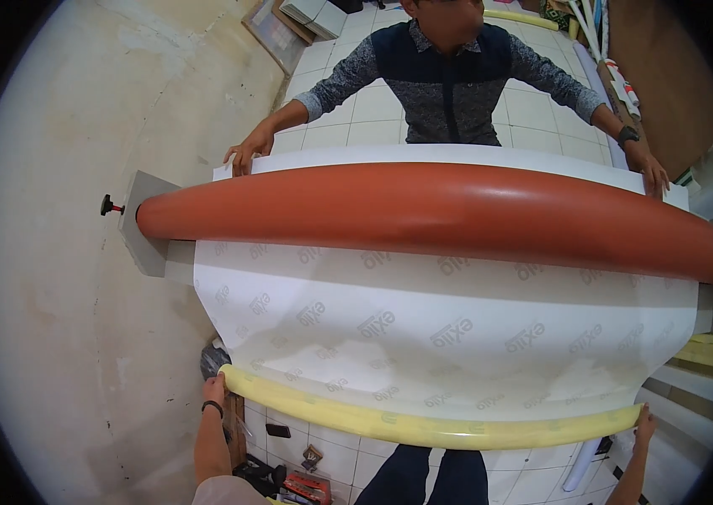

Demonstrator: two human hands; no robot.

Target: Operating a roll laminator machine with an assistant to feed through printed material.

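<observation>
My left hand (214, 390) grips the left end of a yellow roll of backing paper (432, 430), and my right hand (645, 421) holds its right end. From this roll a wide white printed sheet (394, 328) stretches up to the long red roller (432, 202) of a laminating machine. Behind the roller, a white sheet or board (445, 153) lies along it. A co-worker (448, 82) stands across from me, with one hand (249, 150) at each end of that white piece.
The roller's grey end bracket (145, 224) carries a black knob (107, 205) near the left wall. Below me on the tiled floor are a red toolbox (307, 488) and a dark flat object (278, 430). Rolls and a brown board (666, 76) stand at the right.
</observation>
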